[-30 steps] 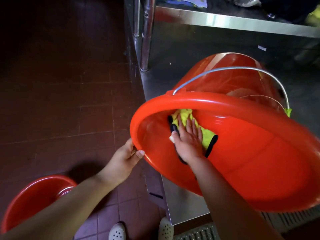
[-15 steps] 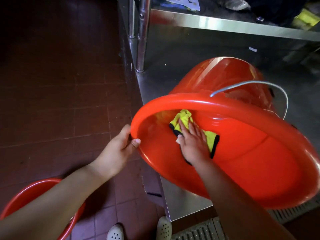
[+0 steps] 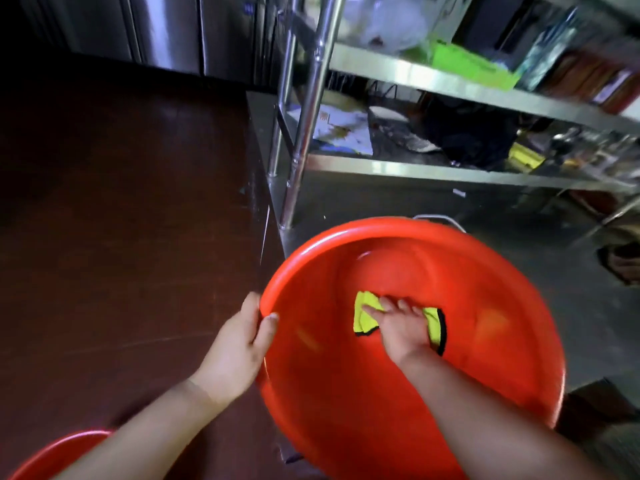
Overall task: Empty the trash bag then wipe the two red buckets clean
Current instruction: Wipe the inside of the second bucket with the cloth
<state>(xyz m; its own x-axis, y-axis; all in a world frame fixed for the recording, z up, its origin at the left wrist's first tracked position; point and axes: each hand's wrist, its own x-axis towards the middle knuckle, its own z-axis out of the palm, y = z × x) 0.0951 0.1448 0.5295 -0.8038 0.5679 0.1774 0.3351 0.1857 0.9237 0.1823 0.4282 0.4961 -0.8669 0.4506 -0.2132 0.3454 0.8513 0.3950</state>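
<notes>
A large red bucket (image 3: 346, 393) fills the lower middle of the view, its mouth tipped toward me. My left hand (image 3: 239, 344) grips its rim on the left side, thumb inside the rim. My right hand (image 3: 401, 323) is inside the bucket, fingers flat, pressing a yellow cloth with a black edge (image 3: 363, 317) against the inner wall. A second red bucket (image 3: 52, 455) shows only as a rim at the bottom left corner, partly hidden by my left forearm.
A steel shelving rack (image 3: 433, 168) stands behind the bucket, with a pole (image 3: 308, 116) close to the bucket's far rim. A white plastic bag (image 3: 384, 22) and a green box (image 3: 471, 64) sit on an upper shelf. Dark tiled floor (image 3: 121, 220) spreads to the left.
The view has tilted up, showing more of the rack. The bucket's mouth now faces me more fully. My right hand with the cloth has shifted along the inner wall; my left hand keeps its grip.
</notes>
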